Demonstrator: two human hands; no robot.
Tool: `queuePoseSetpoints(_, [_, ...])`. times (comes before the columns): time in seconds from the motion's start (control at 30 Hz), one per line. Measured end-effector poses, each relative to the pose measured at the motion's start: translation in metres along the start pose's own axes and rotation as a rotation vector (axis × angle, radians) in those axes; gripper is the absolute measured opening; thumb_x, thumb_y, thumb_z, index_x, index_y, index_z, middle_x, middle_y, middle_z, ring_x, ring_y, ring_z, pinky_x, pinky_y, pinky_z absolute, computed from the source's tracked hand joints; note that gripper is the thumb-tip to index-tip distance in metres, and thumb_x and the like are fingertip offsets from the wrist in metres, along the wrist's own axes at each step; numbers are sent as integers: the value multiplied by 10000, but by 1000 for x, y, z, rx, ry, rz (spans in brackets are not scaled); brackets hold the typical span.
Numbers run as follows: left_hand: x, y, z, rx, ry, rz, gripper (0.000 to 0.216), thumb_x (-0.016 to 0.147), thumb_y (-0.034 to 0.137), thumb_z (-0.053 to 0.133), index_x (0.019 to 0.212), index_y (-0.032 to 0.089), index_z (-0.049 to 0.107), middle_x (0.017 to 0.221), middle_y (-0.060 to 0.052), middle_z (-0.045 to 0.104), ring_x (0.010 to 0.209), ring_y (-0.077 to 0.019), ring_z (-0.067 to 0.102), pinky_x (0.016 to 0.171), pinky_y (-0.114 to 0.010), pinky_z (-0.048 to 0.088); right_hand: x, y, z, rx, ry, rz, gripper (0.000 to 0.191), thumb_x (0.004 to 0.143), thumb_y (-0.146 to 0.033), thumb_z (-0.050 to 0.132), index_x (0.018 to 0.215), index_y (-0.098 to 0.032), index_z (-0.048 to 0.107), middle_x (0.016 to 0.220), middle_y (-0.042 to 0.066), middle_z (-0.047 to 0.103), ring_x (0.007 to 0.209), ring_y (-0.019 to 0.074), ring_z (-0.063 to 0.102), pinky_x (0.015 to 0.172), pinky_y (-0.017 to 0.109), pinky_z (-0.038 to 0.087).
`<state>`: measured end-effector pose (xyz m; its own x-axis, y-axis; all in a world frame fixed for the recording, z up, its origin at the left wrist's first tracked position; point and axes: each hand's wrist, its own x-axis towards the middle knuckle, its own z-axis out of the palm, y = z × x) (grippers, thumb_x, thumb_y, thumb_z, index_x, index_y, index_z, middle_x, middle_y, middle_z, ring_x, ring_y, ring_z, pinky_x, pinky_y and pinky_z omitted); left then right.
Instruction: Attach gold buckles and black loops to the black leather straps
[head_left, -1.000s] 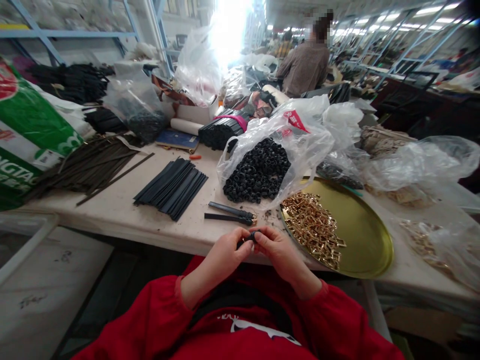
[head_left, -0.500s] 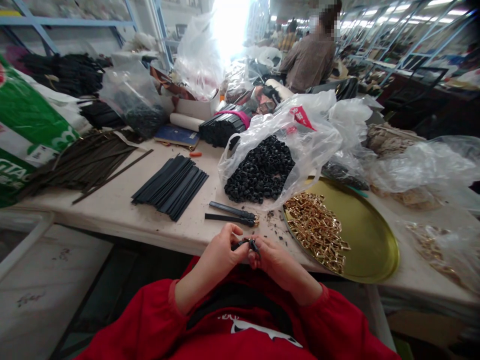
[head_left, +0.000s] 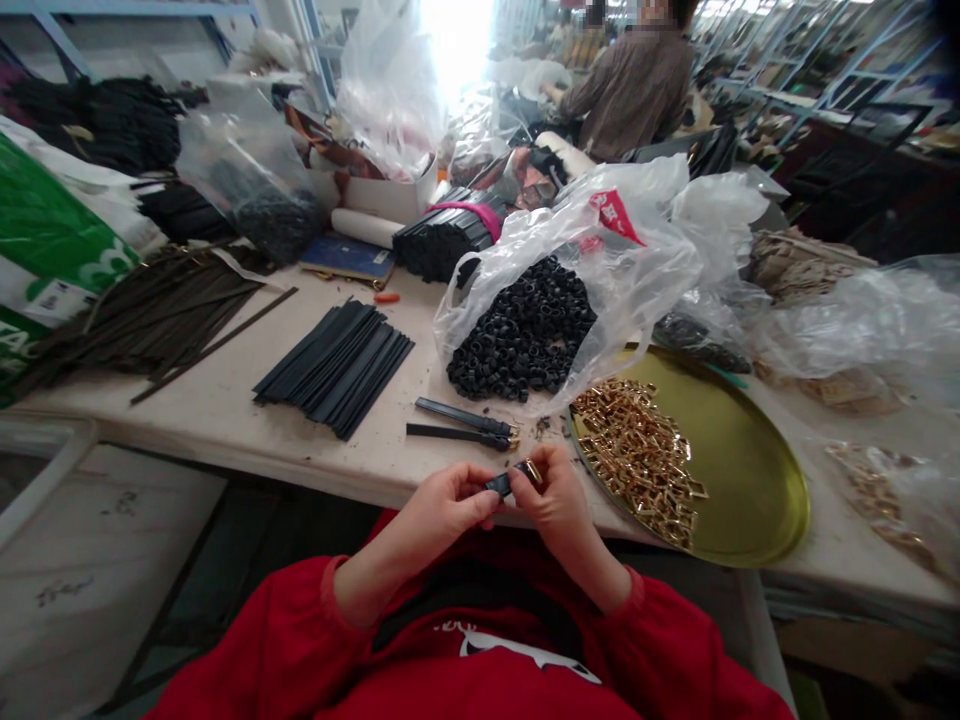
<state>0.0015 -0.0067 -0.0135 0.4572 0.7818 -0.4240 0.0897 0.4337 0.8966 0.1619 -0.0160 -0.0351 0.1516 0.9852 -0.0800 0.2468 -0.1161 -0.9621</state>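
Both hands meet at the near table edge. My left hand pinches the end of a short black strap. My right hand pinches the same strap's other end, where a small gold buckle sits at its fingertips. Just beyond them two black straps with gold buckles lie on the table. A pile of gold buckles rests on a round gold tray to the right. A clear plastic bag of black loops stands behind.
A stack of black strips lies left of centre, darker strips further left, a green and white sack at the far left. Plastic bags crowd the right. Another person sits at the back.
The hands rose slightly toward the table edge and the gold buckle now shows at my right fingertips. The camera tilted down a little.
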Motion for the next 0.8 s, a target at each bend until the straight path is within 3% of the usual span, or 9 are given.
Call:
queuePoseSetpoints(0.07, [1,-3,-1,-52,-15,-16,256,740,312,614,916,133,562,793,-1,616,610,-72,547,597,-199,429,-1,0,-3,-101,-77,-90,134,731,-280,546,834,-205,504,546,-69,443,475,96,404,461,217,310])
queuePoseSetpoints(0.2, [1,-13,-1,-179,-61,-113,285,694,310,670,897,137,568,783,-2,633,627,-76,572,615,-200,443,-6,0,-16,-247,-362,-174,90,780,-264,481,776,-200,543,553,-49,468,501,101,411,474,215,309])
queuePoseSetpoints(0.33, [-1,-16,7,-192,-82,-190,281,648,278,699,855,138,572,717,15,634,584,-74,573,608,-206,450,-16,-2,-26,-399,-482,-303,52,788,-216,483,785,-197,531,643,-23,535,568,105,445,540,222,337])
queuePoseSetpoints(0.4, [-3,-15,12,-161,-86,-186,262,640,265,692,833,133,574,677,23,625,568,-77,567,596,-206,449,-23,-1,-26,-395,-489,-299,69,814,-232,460,787,-196,512,653,-15,537,579,113,455,551,230,351])
queuePoseSetpoints(0.5, [-6,-11,14,-91,-121,-145,256,662,261,651,873,137,574,714,15,634,601,-94,584,613,-226,461,-32,5,-23,-250,-391,-223,154,879,-290,370,830,-194,479,706,5,549,630,127,496,589,245,397])
queuePoseSetpoints(0.6, [-10,-5,10,116,-209,-160,187,728,300,559,809,132,570,697,-5,637,583,-108,591,568,-227,450,-38,11,-17,-165,-301,-189,202,900,-335,333,919,-190,473,738,16,557,672,141,524,613,260,420])
queuePoseSetpoints(0.7, [-14,2,8,298,-233,-171,202,767,314,478,688,136,536,593,5,597,511,-103,559,501,-211,420,-41,12,-12,-168,-305,-191,227,898,-362,346,974,-193,478,739,19,568,695,157,544,605,268,425])
queuePoseSetpoints(0.8, [-18,10,10,397,-209,-130,180,777,262,429,691,140,529,581,13,574,501,-98,545,491,-201,420,-44,11,-7,-133,-303,-200,232,902,-371,333,962,-202,482,742,21,581,710,163,563,604,270,436])
